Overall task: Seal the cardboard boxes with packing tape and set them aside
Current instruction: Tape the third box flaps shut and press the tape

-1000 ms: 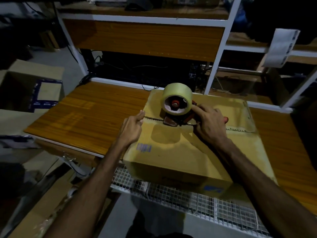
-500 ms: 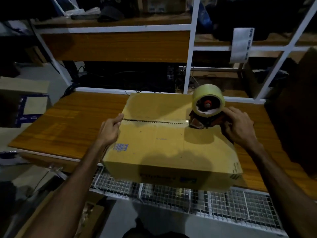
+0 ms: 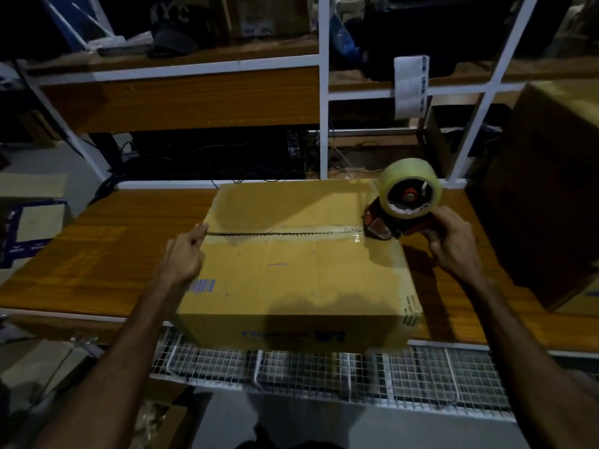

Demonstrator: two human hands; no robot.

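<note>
A closed cardboard box (image 3: 291,277) lies on the wooden table (image 3: 107,254), its front overhanging the edge. Clear tape runs along the top seam from the left end to the right. My right hand (image 3: 452,244) grips the handle of the red tape dispenser (image 3: 382,226), which carries a yellowish tape roll (image 3: 410,192) and sits at the right end of the seam. My left hand (image 3: 186,254) presses against the box's left edge at the seam, thumb on top, fingers curled.
A white wire-mesh rack (image 3: 324,367) hangs below the table's front. A dark large box (image 3: 551,196) stands at the right. Open cartons (image 3: 29,218) sit on the floor at left. White-framed shelves (image 3: 322,92) with clutter rise behind the table.
My right hand has drawn the tape dispenser along the seam from the box's middle to its right end. My left hand stayed at the left edge.
</note>
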